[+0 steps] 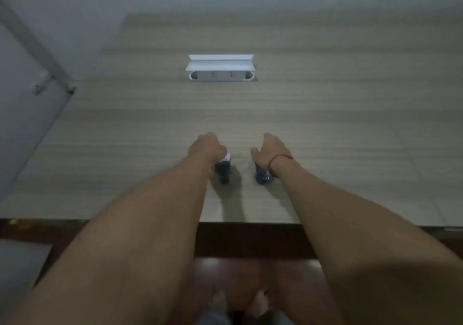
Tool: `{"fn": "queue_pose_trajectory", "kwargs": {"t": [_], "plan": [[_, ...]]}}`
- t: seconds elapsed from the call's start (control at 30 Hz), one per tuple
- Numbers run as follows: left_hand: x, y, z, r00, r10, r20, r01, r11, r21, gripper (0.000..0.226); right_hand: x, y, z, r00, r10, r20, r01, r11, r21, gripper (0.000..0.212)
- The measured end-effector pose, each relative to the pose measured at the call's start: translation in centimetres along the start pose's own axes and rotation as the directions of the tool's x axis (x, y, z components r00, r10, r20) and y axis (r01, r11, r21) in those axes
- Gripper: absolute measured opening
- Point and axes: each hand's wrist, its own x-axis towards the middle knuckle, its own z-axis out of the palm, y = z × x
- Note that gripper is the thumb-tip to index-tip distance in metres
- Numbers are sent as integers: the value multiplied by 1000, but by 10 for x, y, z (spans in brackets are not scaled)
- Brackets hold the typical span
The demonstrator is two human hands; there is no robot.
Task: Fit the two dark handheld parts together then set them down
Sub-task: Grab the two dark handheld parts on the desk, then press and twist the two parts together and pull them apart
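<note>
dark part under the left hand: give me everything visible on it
The dark part is small, black and roughly cylindrical, with a matte look, possibly plastic. A white section shows at its far end, right against the left hand. It lies on the wooden table with its long axis running roughly toward the camera, casting a shadow toward the near edge. The left hand is closed over its far end; the near end pokes out free. It is apart from the other dark part. Blur hides finer detail.
</note>
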Motion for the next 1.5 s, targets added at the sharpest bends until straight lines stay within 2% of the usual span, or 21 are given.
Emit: {"fn": "queue_pose_trajectory", "kwargs": {"t": [0.07, 0.17, 0.3, 0.4, 0.6, 0.7, 0.8, 0.87, 1.0, 1.07, 1.17, 1.27, 1.37, 1.5], "plan": [[1, -9, 17, 998, -61, 34, 61, 998, -5, 59, -2, 9, 19, 997, 80, -17, -80, 997, -3, 69], [12, -29, 54, 994, -97, 51, 98, 995, -27, 61, -6, 26, 57, 990, 126, -68, -125, 992, 18, 100], [25, -38, 87, 991, -113, -67, 105, 989, -105, 70, 0, 40, 93, 974, 162, -159, -151, 985, 78, 111], [25, -38, 100, 979, -121, -161, 98, 984, -146, 68, 2, 46, 111, 954, 129, -271, -111, 990, 81, 103], [36, -43, 112, 949, 16, -315, -77, 980, -182, 48, 17, 55, 123, 926, 19, -376, 48, 984, 169, 84], [39, -45, 121, 891, 32, -453, -136, 971, -199, 44, 25, 60, 130, 883, -19, -469, 103, 983, 154, 63], [40, -46, 139, 786, 43, -617, -200, 962, -187, 40, 30, 64, 141, 828, -58, -558, 141, 984, 108, 61], [40, -45, 145, 744, 56, -666, -237, 954, -185, 37, 33, 66, 143, 814, -78, -576, 164, 982, 98, 62], [36, -53, 153, 709, 24, -705, -348, 882, -319, 37, 25, 73, 149, 788, -105, -606, 218, 969, 114, 62], [24, -57, 158, 725, 26, -688, -370, 857, -357, 39, 11, 75, 149, 793, -84, -603, 222, 962, 159, 62], [-1, -70, 169, 742, 52, -668, -399, 836, -378, 38, -10, 78, 152, 852, -46, -521, 172, 966, 195, 57], [-9, -74, 174, 707, 74, -703, -503, 752, -427, 35, -16, 75, 153, 850, -24, -526, 159, 964, 214, 52], [-11, -77, 174, 702, 57, -710, -518, 725, -454, 34, -14, 76, 152, 850, 4, -526, 150, 957, 250, 51], [-2, -69, 162, 762, 29, -647, -511, 641, -573, 37, -7, 69, 148, 832, 41, -553, 106, 967, 231, 49]]}}
